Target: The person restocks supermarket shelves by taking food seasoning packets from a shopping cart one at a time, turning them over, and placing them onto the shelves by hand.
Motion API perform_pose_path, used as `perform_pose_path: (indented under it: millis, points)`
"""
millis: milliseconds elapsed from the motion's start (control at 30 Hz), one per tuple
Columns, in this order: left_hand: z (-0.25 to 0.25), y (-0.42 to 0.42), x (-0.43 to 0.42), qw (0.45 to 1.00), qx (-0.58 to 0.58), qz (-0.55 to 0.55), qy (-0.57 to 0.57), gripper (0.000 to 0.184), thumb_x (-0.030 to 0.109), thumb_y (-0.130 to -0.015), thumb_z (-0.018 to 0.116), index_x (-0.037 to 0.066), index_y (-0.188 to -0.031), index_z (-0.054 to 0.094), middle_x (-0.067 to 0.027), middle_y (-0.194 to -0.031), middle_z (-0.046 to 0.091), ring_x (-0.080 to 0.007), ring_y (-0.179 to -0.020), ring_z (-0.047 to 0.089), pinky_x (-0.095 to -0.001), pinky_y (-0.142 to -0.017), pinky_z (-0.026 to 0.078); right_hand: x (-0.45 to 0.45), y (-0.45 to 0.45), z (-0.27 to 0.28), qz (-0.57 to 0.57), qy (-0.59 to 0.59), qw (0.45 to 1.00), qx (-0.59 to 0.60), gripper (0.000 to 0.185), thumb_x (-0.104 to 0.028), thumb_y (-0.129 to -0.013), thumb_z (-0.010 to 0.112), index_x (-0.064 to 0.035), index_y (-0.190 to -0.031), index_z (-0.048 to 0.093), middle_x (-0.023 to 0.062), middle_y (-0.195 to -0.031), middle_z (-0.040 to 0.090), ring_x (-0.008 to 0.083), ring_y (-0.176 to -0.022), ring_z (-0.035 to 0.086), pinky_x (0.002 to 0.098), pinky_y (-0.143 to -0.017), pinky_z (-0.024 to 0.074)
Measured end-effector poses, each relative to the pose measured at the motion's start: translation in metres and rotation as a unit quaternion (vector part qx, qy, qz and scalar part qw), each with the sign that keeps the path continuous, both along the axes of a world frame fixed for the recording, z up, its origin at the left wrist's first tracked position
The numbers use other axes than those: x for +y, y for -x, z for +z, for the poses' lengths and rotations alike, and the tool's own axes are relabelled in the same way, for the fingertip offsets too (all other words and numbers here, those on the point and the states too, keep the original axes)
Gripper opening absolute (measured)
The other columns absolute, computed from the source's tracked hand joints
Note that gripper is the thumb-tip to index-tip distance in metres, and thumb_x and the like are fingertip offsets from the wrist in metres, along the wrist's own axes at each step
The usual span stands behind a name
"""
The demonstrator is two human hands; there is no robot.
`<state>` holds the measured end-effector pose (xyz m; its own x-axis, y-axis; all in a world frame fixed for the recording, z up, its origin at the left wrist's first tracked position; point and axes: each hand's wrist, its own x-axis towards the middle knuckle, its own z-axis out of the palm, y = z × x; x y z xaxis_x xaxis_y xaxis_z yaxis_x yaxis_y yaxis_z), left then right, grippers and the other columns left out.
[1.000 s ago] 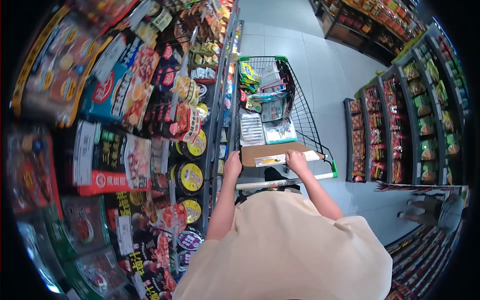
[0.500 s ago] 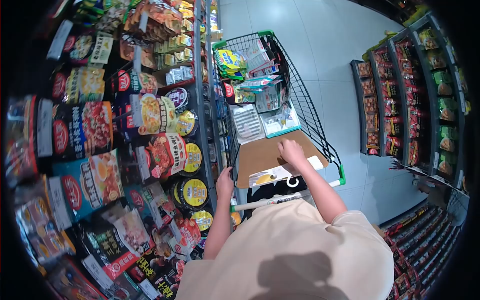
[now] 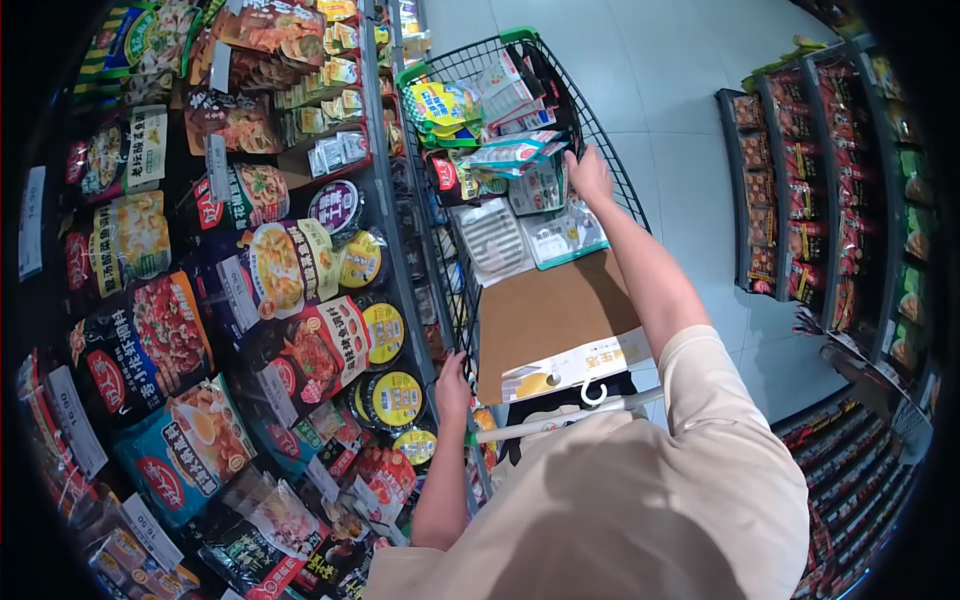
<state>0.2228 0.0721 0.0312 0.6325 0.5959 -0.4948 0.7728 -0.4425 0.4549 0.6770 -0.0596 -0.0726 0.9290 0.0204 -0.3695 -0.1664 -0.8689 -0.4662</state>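
My right hand (image 3: 590, 174) reaches far into the shopping cart (image 3: 612, 170), at the right edge of the packets standing there. Closest to its fingers are a teal-and-white packet (image 3: 512, 154) and a grey-green packet (image 3: 541, 190); whether it grips either one I cannot make out. My left hand (image 3: 453, 387) is beside the cart's near left corner, fingers loosely apart and nothing in them. A flat brown cardboard box (image 3: 555, 312) with a white printed edge and a white hook (image 3: 593, 391) lies in the near part of the cart, in front of my body.
Yellow-green packets (image 3: 443, 106), a striped white pack (image 3: 493, 241) and a teal-edged white pack (image 3: 563, 236) fill the cart's far part. Shelves of seasoning pouches (image 3: 290, 262) and yellow-lidded tubs (image 3: 392, 398) stand close on the left. A snack rack (image 3: 800, 170) stands right, across the tiled floor (image 3: 690, 180).
My right hand has left the cardboard box and moved forward to the packets in the cart. My left hand has barely moved. The view has shifted slightly.
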Motion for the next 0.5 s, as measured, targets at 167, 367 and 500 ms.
perform_pose_path:
  millis: [167,367,500]
  points:
    - [0.001,-0.008,0.004,1.0,0.006,0.008,-0.004,0.028,0.006,-0.098,0.05,0.008,-0.121,0.066,-0.0186,-0.132,0.061,-0.038,-0.118,0.06,-0.0423,-0.096,0.051,0.005,-0.028,-0.039,-0.079,-0.039,0.996,0.019,0.036,-0.036,-0.099,0.052,-0.0057,-0.11,0.069,0.0253,-0.11,0.068,0.0452,-0.104,0.064,0.053,-0.091,0.0507]
    - [-0.001,-0.013,0.008,1.0,-0.007,0.005,-0.002,0.027,0.006,-0.098,0.051,0.008,-0.121,0.066,-0.0185,-0.131,0.062,-0.0382,-0.117,0.06,-0.0425,-0.096,0.051,-0.007,-0.028,-0.043,-0.089,-0.046,0.995,0.007,0.036,-0.037,-0.101,0.05,-0.009,-0.106,0.071,0.0221,-0.107,0.069,0.0443,-0.105,0.063,0.0539,-0.089,0.0496]
    - [-0.003,-0.015,0.01,1.0,-0.007,0.002,-0.007,0.028,0.006,-0.098,0.051,0.008,-0.121,0.066,-0.018,-0.131,0.062,-0.0382,-0.117,0.061,-0.0424,-0.095,0.051,-0.02,-0.034,-0.077,-0.11,-0.097,0.989,0.034,0.038,-0.038,-0.101,0.049,-0.0075,-0.104,0.071,0.0229,-0.105,0.069,0.045,-0.103,0.063,0.0543,-0.087,0.0492]
